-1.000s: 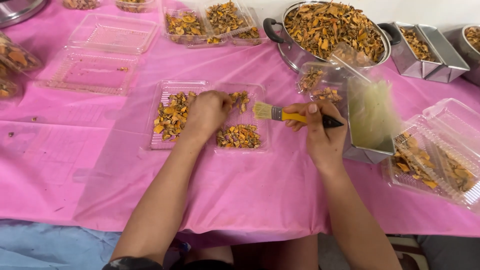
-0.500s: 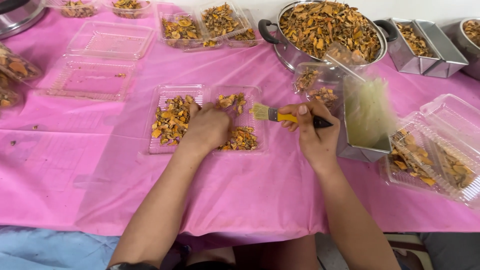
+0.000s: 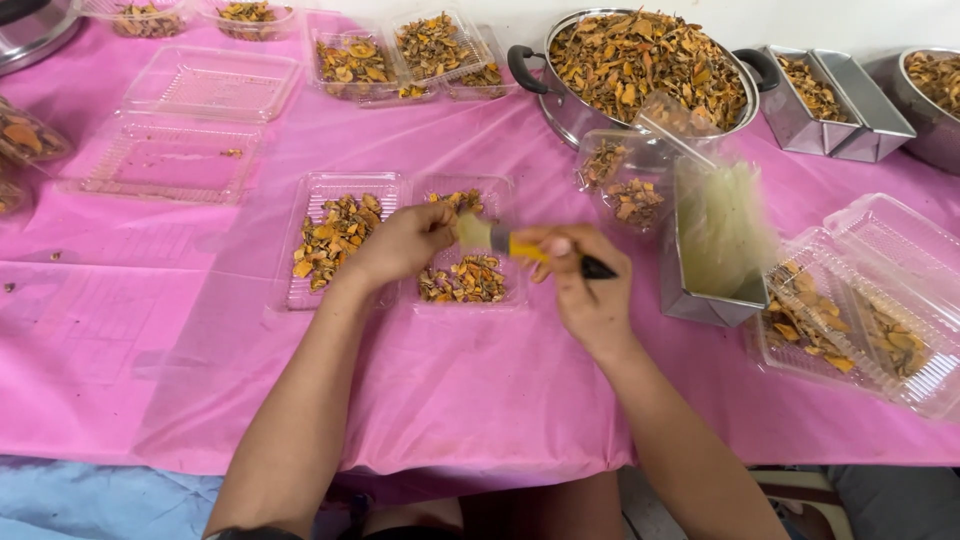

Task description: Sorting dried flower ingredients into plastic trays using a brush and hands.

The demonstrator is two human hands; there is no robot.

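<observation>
A clear plastic clamshell tray [image 3: 305, 292] lies open on the pink tablecloth [image 3: 470, 390], with dried orange-brown slices [image 3: 335, 235] in both halves. My left hand [image 3: 400, 243] rests over the tray's middle hinge, fingers curled and pinching at the slices; what it holds is hidden. My right hand [image 3: 580, 280] is shut on a small brush [image 3: 500, 240] with a yellow handle and pale bristles. The bristles point left and meet my left fingertips above the tray's right half.
A steel pot [image 3: 640, 60] full of slices stands behind. A metal tin [image 3: 715, 265] of pale liquid sits to the right, beside a filled clamshell [image 3: 855, 310]. Empty trays [image 3: 190, 120] lie at left, filled ones [image 3: 400, 55] at the back, steel tins [image 3: 835, 100] far right.
My left hand slid from the tray's middle toward its right half. The brush moved left until its bristles reached my left fingertips.
</observation>
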